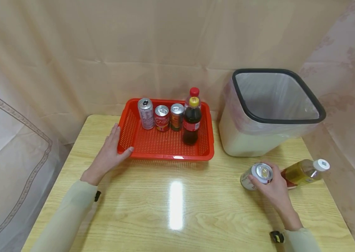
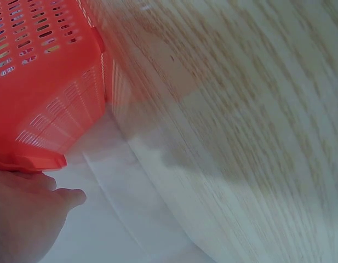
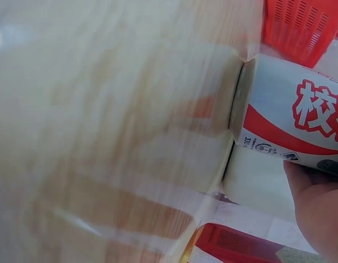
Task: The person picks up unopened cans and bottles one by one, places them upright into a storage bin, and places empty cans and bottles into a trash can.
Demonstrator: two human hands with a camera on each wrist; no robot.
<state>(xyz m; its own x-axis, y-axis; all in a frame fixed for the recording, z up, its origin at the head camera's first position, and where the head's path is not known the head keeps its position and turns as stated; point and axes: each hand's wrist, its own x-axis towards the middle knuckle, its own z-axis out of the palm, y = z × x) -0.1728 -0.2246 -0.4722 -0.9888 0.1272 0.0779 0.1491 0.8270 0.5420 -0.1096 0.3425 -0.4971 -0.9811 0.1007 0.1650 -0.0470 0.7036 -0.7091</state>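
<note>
In the head view my right hand (image 1: 275, 187) grips a white drink can (image 1: 248, 180) with red markings, fingers and thumb around its upper part. The right wrist view shows the can (image 3: 289, 112) with large red-edged characters, its base close at the tabletop. Just right of that hand stands a bottle (image 1: 303, 172) of amber liquid with a white cap. My left hand (image 1: 109, 152) rests at the left side of a red plastic basket (image 1: 158, 151), fingers extended along the rim and thumb at the front corner. The left wrist view has its fingertips right under the basket's rim (image 2: 32, 160).
Inside the basket stand a pink-silver can (image 1: 146, 113), a red can (image 1: 162, 120), a dark can (image 1: 176, 119), a yellow-capped cola bottle (image 1: 191, 120) and a red-capped bottle (image 1: 194, 92). A lined bin (image 1: 243, 141) stands at the wooden table's (image 1: 139, 210) back right.
</note>
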